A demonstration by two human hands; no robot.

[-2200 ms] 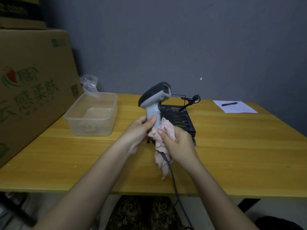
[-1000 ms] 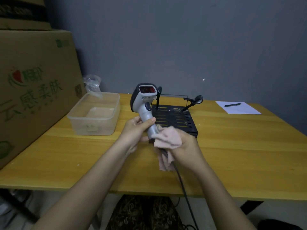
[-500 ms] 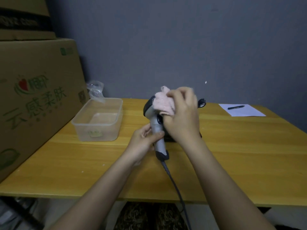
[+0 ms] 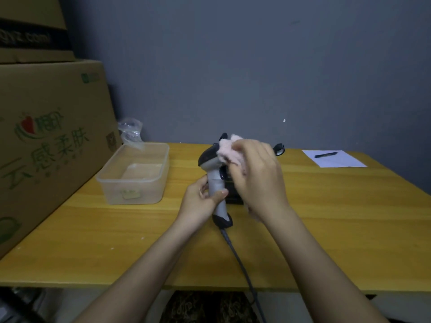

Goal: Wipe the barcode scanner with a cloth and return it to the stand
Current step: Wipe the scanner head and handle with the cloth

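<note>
The grey and black barcode scanner (image 4: 213,173) is held upright above the yellow table (image 4: 326,217). My left hand (image 4: 201,201) grips its handle. A pink cloth (image 4: 227,152) is pressed against the scanner's head by my right hand (image 4: 256,176). The scanner's black cable (image 4: 240,264) runs down over the table's front edge. The black stand (image 4: 233,198) sits behind my hands, mostly hidden; its clip arm (image 4: 279,149) shows past my right hand.
A clear plastic tub (image 4: 135,173) stands left of the scanner with a crumpled plastic bag (image 4: 130,131) behind it. Large cardboard boxes (image 4: 46,136) fill the left side. A sheet of paper (image 4: 335,159) with a pen (image 4: 326,155) lies at the back right.
My right hand has carried the cloth from the scanner's handle up to its head. My left hand has kept its grip while the scanner turned and rose slightly.
</note>
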